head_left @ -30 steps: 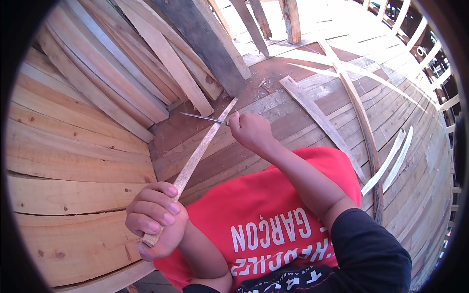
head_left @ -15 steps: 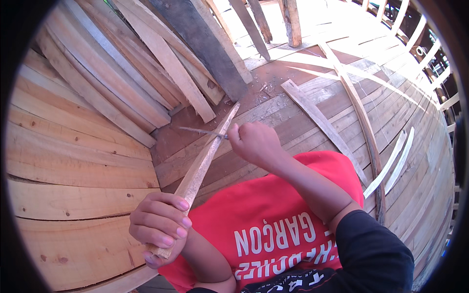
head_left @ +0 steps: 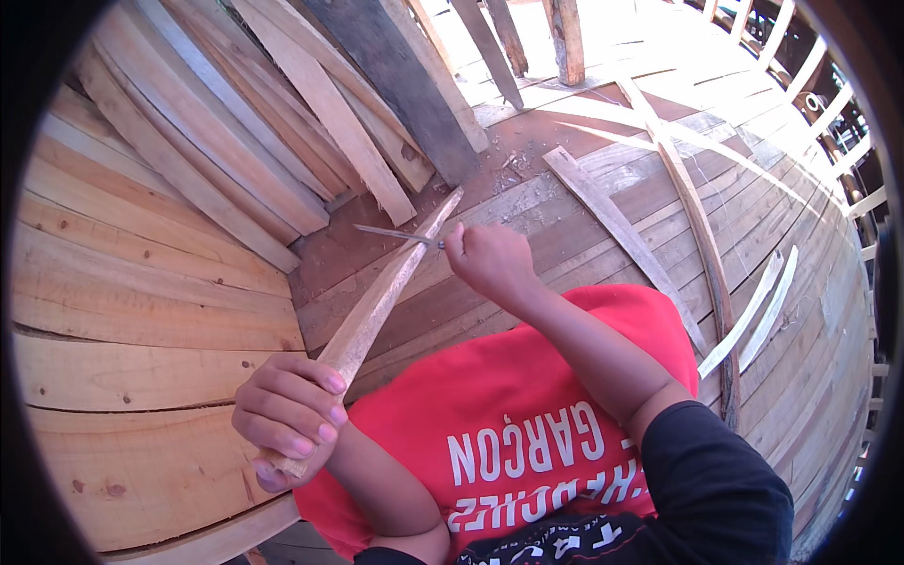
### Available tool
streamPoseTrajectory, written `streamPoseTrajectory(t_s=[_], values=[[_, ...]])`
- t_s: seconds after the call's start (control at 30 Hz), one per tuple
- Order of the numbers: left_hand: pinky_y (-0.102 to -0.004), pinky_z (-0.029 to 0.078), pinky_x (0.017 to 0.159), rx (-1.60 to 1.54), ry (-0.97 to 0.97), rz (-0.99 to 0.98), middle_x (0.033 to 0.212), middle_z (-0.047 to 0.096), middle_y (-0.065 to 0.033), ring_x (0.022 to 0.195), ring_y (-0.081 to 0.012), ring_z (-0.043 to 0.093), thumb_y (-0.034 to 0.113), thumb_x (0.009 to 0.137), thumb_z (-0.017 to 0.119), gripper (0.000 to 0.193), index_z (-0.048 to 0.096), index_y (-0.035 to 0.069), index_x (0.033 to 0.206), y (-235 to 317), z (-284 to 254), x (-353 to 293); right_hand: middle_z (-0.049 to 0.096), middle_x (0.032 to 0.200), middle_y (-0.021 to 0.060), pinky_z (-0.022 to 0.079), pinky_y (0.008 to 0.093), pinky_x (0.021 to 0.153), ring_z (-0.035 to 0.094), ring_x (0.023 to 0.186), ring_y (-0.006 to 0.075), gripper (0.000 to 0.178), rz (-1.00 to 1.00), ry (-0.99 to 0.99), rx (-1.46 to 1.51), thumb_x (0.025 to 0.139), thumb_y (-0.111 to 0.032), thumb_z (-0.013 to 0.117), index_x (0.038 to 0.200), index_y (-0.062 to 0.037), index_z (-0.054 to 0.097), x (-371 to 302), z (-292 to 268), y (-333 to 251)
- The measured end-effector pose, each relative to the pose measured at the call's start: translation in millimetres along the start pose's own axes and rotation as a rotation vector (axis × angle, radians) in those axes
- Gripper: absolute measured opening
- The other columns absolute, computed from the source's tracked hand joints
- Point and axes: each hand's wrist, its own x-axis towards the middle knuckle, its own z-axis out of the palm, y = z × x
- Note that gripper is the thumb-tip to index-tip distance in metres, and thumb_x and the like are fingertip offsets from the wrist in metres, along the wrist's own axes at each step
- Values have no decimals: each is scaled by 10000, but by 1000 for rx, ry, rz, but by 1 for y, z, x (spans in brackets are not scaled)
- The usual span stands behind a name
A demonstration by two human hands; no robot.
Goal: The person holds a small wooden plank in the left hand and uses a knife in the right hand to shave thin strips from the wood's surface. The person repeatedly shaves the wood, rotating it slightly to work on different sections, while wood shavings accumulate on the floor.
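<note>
My left hand (head_left: 287,419) is wrapped round the lower end of a long wooden stick (head_left: 363,325). The stick slants away from me and narrows to a pointed far end. In my closed right hand (head_left: 492,264) is a knife with a thin blade (head_left: 391,233). Its blade lies across the stick a little short of the tip and points left. The knife's handle is hidden in my fist. Red cloth (head_left: 527,405) with white lettering covers my lap beneath both forearms.
Planks (head_left: 226,122) lean against a board wall (head_left: 141,367) at the left. A dark beam (head_left: 405,85) stands beyond the stick's tip, near wood shavings (head_left: 516,165). On the plank floor at right lie a flat board (head_left: 621,235), a long pole (head_left: 692,202) and pale curved strips (head_left: 753,320).
My left hand and the stick's near end have shifted slightly left and down in view. The right hand with the knife has moved a little up, nearer the tip.
</note>
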Motion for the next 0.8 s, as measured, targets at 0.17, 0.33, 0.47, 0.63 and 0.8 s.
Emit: streamPoseTrajectory(t_s=[0.17,0.33,0.47,0.63,0.8], values=[[-395,580,625,3,-55,6,633,651,-51,567,-187,644,361,919,501,356,641,88,738,-1,1,4,575,568,236,499,519,587,601,564,433,529,-8,-45,38,938,-341,418,593,1,626,-10,-11,-17],[-384,559,596,4,63,9,611,629,-37,543,-178,628,358,915,501,349,630,101,718,2,-1,-4,578,574,227,500,523,611,600,572,437,524,-11,-39,138,942,-319,413,592,16,613,-16,2,-17],[-356,446,602,12,119,-30,594,525,14,529,-148,500,430,865,474,330,580,152,721,1,-3,-6,568,559,227,496,527,613,599,574,441,530,33,-12,180,952,-306,411,581,16,609,7,22,23],[-383,514,611,83,276,32,637,581,-14,544,-164,566,441,916,425,393,616,123,786,-1,-4,-13,574,570,242,492,544,630,601,597,460,527,-102,-124,141,971,-286,391,605,21,614,-32,1,-39],[-405,487,671,66,221,1,674,559,-14,600,-182,537,458,916,418,386,596,128,823,-5,12,-7,588,581,235,491,555,608,609,597,449,559,-5,27,186,1009,-314,342,630,-6,613,1,34,11]])
